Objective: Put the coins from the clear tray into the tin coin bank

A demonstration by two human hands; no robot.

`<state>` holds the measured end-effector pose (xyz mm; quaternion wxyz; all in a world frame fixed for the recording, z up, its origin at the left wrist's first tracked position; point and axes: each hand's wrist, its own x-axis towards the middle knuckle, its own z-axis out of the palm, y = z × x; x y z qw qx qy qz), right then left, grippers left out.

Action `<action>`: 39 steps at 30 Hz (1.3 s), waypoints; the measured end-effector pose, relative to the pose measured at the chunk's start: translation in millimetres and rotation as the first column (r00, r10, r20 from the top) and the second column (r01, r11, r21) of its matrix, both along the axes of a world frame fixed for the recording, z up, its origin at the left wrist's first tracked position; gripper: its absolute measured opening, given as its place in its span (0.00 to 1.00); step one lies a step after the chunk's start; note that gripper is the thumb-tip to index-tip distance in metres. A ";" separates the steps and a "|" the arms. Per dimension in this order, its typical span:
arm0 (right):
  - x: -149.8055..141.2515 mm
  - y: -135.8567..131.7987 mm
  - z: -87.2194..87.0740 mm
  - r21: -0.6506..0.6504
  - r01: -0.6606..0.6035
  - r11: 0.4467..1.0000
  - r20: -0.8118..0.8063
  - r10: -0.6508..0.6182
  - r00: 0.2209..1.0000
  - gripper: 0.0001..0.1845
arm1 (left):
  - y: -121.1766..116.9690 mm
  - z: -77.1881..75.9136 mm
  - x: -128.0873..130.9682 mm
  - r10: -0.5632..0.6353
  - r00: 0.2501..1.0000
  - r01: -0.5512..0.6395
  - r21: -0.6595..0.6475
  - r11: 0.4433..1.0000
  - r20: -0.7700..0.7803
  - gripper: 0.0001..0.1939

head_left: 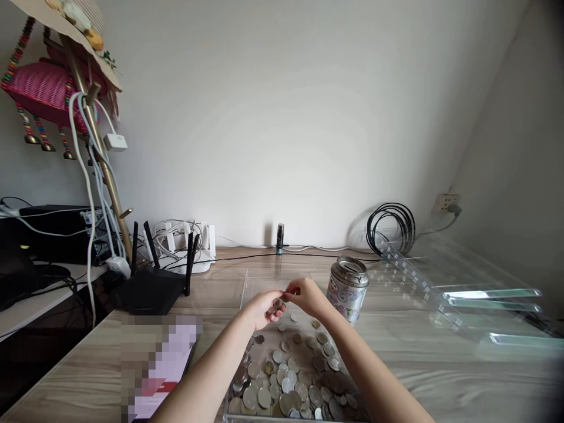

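Observation:
Many loose coins [288, 385], silver and some brassy, are spread inside a clear plastic tray [247, 288] in front of me. Over its far part, my left hand [264, 308] is curled with a coin [277, 304] showing among its fingers. Touching it from the right, my right hand [306, 295] has its thumb and fingers pinched together at the left hand's fingertips. Whatever lies in that pinch is too small to make out. Beyond my right wrist stands a round metal coin tin [348, 291] with a slot in its lid.
Black and white routers [152, 288] with cables stand at the left, near a pole [110, 188] hung with cords. A blurred lilac item [170, 364] lies left of my arm. Clear acrylic panels [440, 294] and a coiled black cable [390, 229] are at the right.

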<state>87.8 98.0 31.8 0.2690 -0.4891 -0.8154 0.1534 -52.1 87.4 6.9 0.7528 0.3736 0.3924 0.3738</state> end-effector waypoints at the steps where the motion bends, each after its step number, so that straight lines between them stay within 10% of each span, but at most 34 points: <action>1: 3.0 0.2 1.6 -0.002 0.010 1.000 -0.006 -0.010 1.000 0.12 | -0.8 0.7 0.1 -0.025 1.000 0.025 -0.024 0.999 0.010 0.07; 5: 32.5 -0.3 25.4 0.233 0.264 0.936 -0.101 -0.247 0.964 0.13 | 0.1 1.2 -2.7 0.070 0.992 -0.058 -0.104 0.993 0.107 0.09; 10: 93.0 7.1 51.3 0.471 0.660 0.586 -0.181 -0.668 0.722 0.14 | 7.1 -3.7 -6.3 0.326 0.911 -0.298 -0.144 0.944 0.253 0.11; 18: 127.3 21.6 44.2 0.236 0.704 0.669 -0.065 -0.712 0.699 0.12 | 2.5 3.3 -4.3 0.323 0.917 -0.301 -0.129 0.945 0.233 0.08; 24: 99.5 4.2 49.4 0.541 0.631 0.556 -0.240 -0.617 0.750 0.14 | 2.1 4.3 -3.9 0.305 0.943 -0.296 -0.084 0.951 0.131 0.03; 27: 58.1 -7.1 40.3 0.569 0.446 0.690 -0.220 -0.395 0.892 0.15 | 2.5 2.0 -2.7 0.256 0.964 -0.258 0.021 0.966 0.067 0.06; 31: 6.7 -10.9 14.0 0.277 0.067 0.958 -0.005 -0.068 0.998 0.14 | 2.6 -0.5 -1.5 0.239 0.971 -0.240 0.115 0.964 0.019 0.06; 39: 10.2 -4.9 9.8 0.263 0.117 0.957 0.058 -0.137 0.989 0.13 | -0.5 2.4 -1.8 0.059 0.992 -0.059 0.000 0.998 0.109 0.08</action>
